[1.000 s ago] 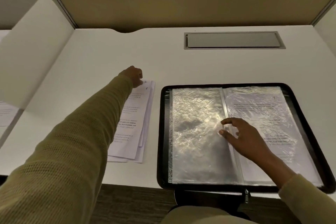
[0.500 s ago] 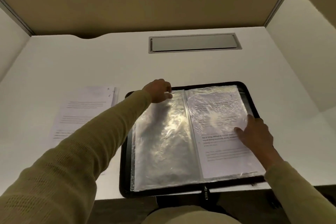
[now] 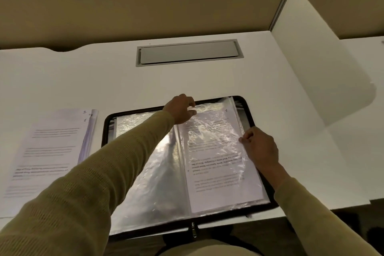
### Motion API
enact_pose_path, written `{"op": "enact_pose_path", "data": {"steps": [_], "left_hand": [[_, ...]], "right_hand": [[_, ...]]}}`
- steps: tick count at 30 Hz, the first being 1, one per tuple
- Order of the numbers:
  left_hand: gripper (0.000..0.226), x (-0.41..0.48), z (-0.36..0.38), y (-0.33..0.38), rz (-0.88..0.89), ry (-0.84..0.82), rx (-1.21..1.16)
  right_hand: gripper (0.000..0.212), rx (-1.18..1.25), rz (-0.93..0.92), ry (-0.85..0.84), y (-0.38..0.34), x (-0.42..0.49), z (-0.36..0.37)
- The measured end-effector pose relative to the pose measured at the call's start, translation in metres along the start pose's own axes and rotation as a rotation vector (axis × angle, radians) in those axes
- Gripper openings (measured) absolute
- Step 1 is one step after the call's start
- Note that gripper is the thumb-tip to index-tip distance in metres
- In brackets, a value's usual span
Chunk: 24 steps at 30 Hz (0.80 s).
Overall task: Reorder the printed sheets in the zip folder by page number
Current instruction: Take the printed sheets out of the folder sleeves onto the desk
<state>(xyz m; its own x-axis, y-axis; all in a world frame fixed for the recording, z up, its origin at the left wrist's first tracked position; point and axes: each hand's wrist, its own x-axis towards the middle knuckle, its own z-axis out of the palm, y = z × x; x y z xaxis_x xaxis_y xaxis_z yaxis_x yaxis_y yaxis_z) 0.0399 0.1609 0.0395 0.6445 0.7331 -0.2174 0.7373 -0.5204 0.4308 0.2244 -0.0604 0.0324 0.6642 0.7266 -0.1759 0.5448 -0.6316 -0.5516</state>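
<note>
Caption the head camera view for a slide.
Left hand and right hand hold a sleeve in the open zip folder; loose printed sheets lie beside it.

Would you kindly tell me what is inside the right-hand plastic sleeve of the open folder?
A printed sheet with paragraphs of text and a handwritten number at its top corner. Glare on the sleeve blurs the wording, and anything in the sleeves beneath is covered.

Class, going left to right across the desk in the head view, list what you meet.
Loose stack of white printed sheets → empty clear plastic sleeve in the black zip folder → printed sheet in the right clear sleeve → right hand → white side divider panel.
</note>
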Motion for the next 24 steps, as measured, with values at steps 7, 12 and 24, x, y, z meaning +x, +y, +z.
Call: {"op": "enact_pose_path", "data": {"steps": [7,12,24], "left_hand": [[0.042,0.019,0.011,0.027,-0.05,0.015,-0.018],[0.01,0.027,0.01,0.039,-0.024,0.051,-0.117],[0.015,0.03,0.002,0.041,-0.04,0.064,-0.181]], "right_hand": [[0.013,0.116,-0.19,-0.013,0.022,0.002,-0.008],[0.011,0.227,-0.238,-0.077,0.03,0.001,-0.012],[0.014,0.262,-0.057,-0.255,0.033,0.009,-0.003]]}}
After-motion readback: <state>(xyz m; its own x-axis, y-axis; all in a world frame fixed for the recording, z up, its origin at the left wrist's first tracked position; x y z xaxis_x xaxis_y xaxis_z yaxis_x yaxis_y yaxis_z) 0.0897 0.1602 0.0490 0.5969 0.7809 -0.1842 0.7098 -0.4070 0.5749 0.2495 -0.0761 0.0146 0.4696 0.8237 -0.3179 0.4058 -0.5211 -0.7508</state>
